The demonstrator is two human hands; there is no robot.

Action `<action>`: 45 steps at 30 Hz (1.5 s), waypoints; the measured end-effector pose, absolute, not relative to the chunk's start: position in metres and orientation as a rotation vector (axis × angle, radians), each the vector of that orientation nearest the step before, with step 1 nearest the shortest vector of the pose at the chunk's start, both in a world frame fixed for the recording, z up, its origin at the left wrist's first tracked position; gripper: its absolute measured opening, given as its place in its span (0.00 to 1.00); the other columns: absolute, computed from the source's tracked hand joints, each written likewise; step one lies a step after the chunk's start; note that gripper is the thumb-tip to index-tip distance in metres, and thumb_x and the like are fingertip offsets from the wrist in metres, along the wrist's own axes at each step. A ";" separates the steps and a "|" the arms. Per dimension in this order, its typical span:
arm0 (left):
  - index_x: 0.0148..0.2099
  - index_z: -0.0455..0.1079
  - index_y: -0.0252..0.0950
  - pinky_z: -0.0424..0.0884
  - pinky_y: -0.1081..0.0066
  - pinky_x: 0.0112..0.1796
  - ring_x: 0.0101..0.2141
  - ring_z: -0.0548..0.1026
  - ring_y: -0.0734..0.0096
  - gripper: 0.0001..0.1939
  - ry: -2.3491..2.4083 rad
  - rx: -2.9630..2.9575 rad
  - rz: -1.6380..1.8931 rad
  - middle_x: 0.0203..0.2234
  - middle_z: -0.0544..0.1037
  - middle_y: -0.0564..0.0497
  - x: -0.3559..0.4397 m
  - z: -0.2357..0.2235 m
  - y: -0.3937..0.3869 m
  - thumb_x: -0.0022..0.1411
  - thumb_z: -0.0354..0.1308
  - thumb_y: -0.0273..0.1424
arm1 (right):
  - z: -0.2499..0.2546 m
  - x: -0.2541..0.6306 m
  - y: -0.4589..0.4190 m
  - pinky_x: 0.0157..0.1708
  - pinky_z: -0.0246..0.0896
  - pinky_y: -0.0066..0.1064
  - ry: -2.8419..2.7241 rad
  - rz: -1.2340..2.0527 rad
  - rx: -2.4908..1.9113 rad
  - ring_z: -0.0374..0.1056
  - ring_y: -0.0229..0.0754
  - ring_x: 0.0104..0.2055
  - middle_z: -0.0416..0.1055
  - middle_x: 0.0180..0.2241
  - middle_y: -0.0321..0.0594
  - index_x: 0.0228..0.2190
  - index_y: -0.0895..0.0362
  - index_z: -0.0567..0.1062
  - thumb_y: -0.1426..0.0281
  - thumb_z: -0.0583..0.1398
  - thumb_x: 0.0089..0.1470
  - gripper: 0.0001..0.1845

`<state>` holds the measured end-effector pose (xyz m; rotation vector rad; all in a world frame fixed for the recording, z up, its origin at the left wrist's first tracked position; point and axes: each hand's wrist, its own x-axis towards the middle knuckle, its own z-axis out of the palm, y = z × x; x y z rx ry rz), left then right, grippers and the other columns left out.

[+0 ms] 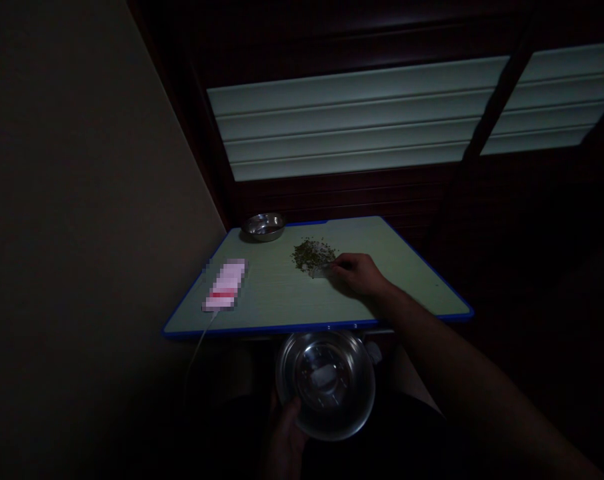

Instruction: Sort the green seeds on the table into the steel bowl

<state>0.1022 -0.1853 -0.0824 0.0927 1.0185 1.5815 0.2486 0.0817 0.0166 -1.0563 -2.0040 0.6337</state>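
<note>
My left hand [288, 430] grips the near left rim of a shiny steel bowl [349, 420], its thumb over the edge. The bowl is below the table's front edge, its opening facing up toward me, and a pale patch shows at its bottom. My right hand [359, 273] is closed in a pinch over the table, at the right side of a loose pile of small green-brown grains [309, 253]. A small, pale, see-through flat piece [319, 272] shows by the fingertips at the pile's near edge. Dim light hides what exactly the fingers hold.
The pale green table [277, 300] has a blue rim. A second, shallower steel bowl [264, 228] stands at its back left corner. A blurred-out phone [225, 285] with a white cable [201, 341] lies at the left. A wall and slatted doors border the table.
</note>
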 end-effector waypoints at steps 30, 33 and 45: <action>0.65 0.61 0.49 0.66 0.55 0.56 0.56 0.72 0.51 0.37 0.987 0.091 1.593 0.56 0.76 0.48 0.099 -0.084 -0.185 0.54 0.66 0.34 | 0.017 0.249 0.078 0.31 0.60 0.30 -2.024 0.988 -0.922 0.65 0.38 0.28 0.74 0.25 0.39 0.27 0.61 0.78 0.61 0.63 0.45 0.14; 0.65 0.61 0.50 0.66 0.55 0.56 0.56 0.71 0.51 0.38 0.972 0.091 1.581 0.57 0.76 0.48 0.099 -0.086 -0.185 0.53 0.67 0.34 | 0.017 0.248 0.077 0.31 0.59 0.30 -2.019 1.038 -0.913 0.64 0.37 0.28 0.72 0.24 0.38 0.25 0.61 0.77 0.60 0.64 0.43 0.15; 0.65 0.61 0.49 0.65 0.53 0.57 0.58 0.70 0.50 0.36 1.018 0.117 1.582 0.58 0.74 0.47 0.102 -0.077 -0.185 0.55 0.65 0.35 | 0.022 0.249 0.071 0.24 0.53 0.28 -1.986 1.289 -0.969 0.59 0.34 0.23 0.68 0.21 0.36 0.22 0.61 0.74 0.58 0.68 0.37 0.18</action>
